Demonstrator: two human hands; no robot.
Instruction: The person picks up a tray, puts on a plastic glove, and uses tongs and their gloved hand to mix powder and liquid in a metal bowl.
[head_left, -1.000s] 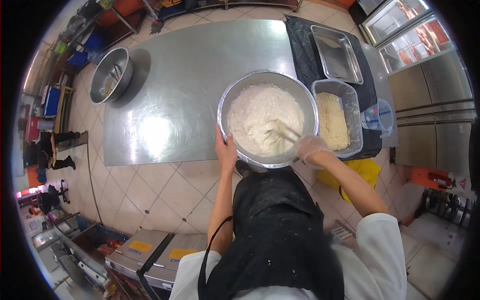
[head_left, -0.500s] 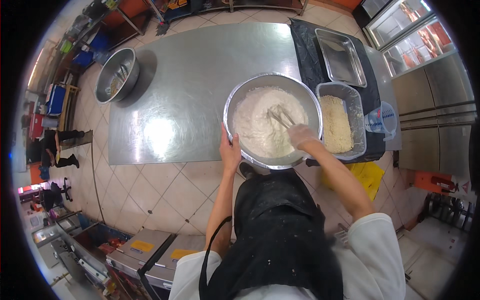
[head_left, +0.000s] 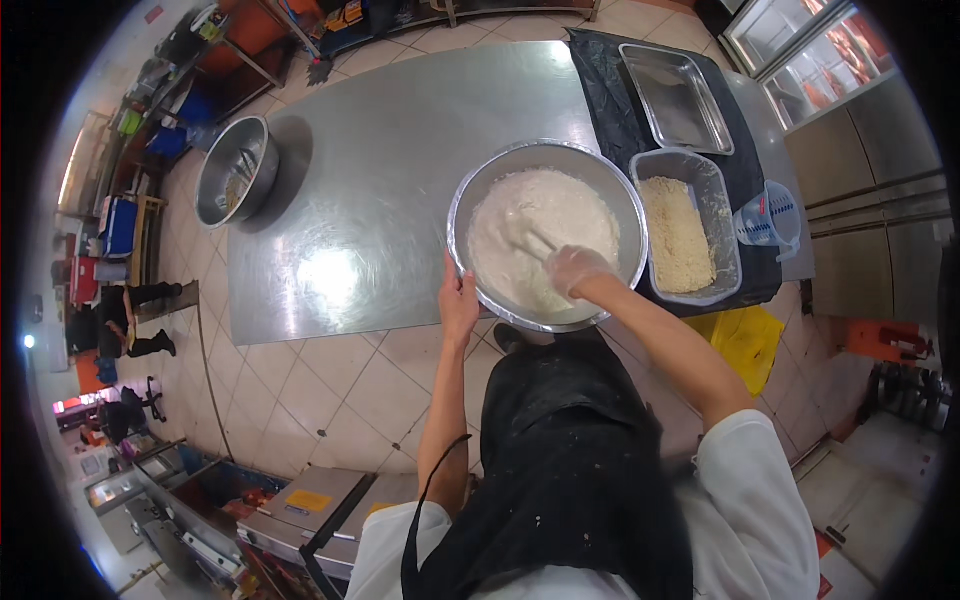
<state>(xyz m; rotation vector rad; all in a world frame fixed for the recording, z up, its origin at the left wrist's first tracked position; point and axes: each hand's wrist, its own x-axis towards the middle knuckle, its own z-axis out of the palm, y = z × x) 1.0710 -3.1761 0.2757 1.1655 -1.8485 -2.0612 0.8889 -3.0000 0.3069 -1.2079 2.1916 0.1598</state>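
Observation:
A large metal bowl stands at the near edge of the steel table, holding thick off-white batter. My left hand grips the bowl's left rim, thumb up along its side. In a clear glove, my right hand is closed around the handle of a whisk. The whisk leans down to the left, its wires sunk in the batter and blurred. Right beside the bowl is a grey plastic tub with pale crumbs heaped inside.
Behind the tub a shallow metal tray lies on black plastic sheeting. A clear blue-marked measuring jug stands at the right. Another metal bowl with a utensil in it sits at the table's left end. Far left, another person is seated.
My right hand has swept the whisk left through the batter, toward the bowl's middle. My left hand keeps its hold on the rim. The whole view has shifted slightly.

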